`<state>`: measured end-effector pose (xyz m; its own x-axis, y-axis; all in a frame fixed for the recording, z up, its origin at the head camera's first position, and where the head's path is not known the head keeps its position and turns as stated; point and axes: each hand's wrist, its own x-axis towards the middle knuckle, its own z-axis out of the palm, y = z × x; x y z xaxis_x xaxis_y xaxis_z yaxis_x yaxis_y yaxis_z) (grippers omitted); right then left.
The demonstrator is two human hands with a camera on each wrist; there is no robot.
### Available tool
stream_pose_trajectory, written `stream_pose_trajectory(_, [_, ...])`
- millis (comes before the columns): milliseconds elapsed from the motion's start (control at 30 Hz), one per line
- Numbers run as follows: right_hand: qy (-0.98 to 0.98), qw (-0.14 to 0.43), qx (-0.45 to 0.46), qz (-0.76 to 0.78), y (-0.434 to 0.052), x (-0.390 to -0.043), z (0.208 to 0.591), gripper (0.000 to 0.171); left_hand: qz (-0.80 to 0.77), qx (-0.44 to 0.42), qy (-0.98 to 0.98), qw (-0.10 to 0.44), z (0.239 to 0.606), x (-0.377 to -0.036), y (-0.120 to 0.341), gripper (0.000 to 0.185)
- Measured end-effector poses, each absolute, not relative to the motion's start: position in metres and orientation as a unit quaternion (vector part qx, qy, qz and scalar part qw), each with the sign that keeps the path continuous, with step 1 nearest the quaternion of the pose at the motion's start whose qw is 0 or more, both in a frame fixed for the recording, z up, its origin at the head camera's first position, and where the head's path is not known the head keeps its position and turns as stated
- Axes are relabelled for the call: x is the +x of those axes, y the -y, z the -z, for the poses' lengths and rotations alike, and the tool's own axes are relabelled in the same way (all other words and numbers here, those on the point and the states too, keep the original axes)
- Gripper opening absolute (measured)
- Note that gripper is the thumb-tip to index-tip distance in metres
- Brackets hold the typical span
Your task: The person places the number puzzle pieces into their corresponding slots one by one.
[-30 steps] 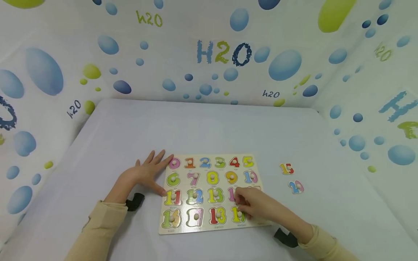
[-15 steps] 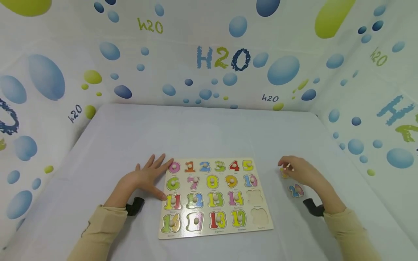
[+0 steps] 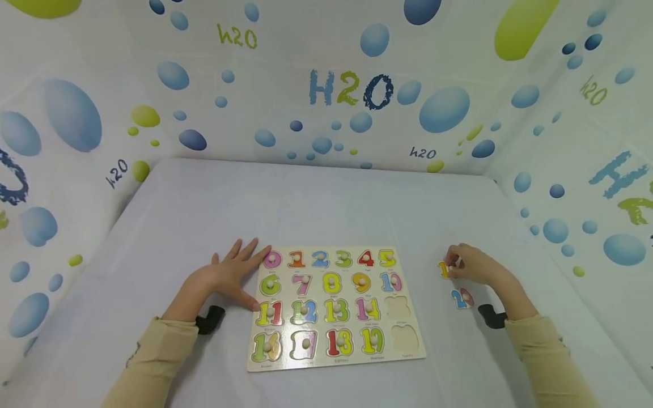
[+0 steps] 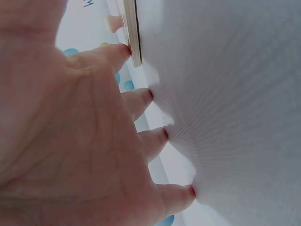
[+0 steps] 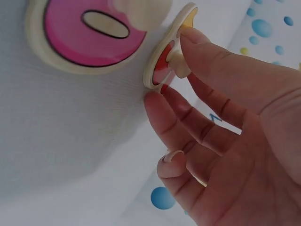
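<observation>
A wooden number puzzle board (image 3: 408,358) lies flat on the table, filled with coloured number pieces except two bare slots (image 3: 403,324) at its lower right. My left hand (image 3: 229,275) rests flat on the table with spread fingers, touching the board's left edge (image 4: 133,35). To the right of the board, my right hand (image 3: 471,266) pinches the peg of the yellow-and-red 15 piece (image 3: 444,270) and tilts it up off the table (image 5: 165,61). The blue-and-pink 20 piece (image 3: 462,297) lies just below it, its pink zero (image 5: 89,40) close in the right wrist view.
The pale table (image 3: 326,204) is enclosed by printed walls with blue and green bubbles (image 3: 352,90) at the back and both sides. Black wrist straps (image 3: 210,317) sit on both forearms.
My right hand left the board's lower right, crossed to the loose pieces on the right and took hold of the 15 piece's peg. The left hand stayed in place.
</observation>
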<state>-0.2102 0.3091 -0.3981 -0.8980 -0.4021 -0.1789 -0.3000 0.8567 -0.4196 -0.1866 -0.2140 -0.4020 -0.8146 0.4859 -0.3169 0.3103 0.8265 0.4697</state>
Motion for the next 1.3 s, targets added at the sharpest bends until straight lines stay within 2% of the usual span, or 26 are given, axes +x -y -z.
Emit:
stream_pose_trajectory(233, [-0.959, 0.138, -0.164, 0.186, -0.313, -0.204, 0.394, 0.030, -0.193, 0.209, -0.933, 0.220, 0.404, -0.189, 0.216, 0.118])
stream_pose_trajectory(433, [-0.959, 0.141, -0.149, 0.197, -0.313, -0.204, 0.393, 0.032, -0.197, 0.211, -0.932, 0.221, 0.405, -0.192, 0.217, 0.119])
stream_pose_trajectory(767, [-0.955, 0.092, -0.192, 0.206, -0.313, -0.197, 0.384, 0.019, -0.198, 0.201, -0.934, 0.221, 0.403, -0.188, 0.216, 0.119])
stream_pose_trajectory(1067, [-0.941, 0.016, -0.244, 0.232, -0.290, -0.188, 0.373, 0.019, -0.200, 0.208, -0.932, 0.220, 0.405, -0.181, 0.214, 0.118])
stream_pose_trajectory(1300, [-0.937, 0.013, -0.244, 0.250, -0.265, -0.198, 0.365, 0.017, -0.195, 0.215, -0.932, 0.218, 0.402, -0.187, 0.215, 0.117])
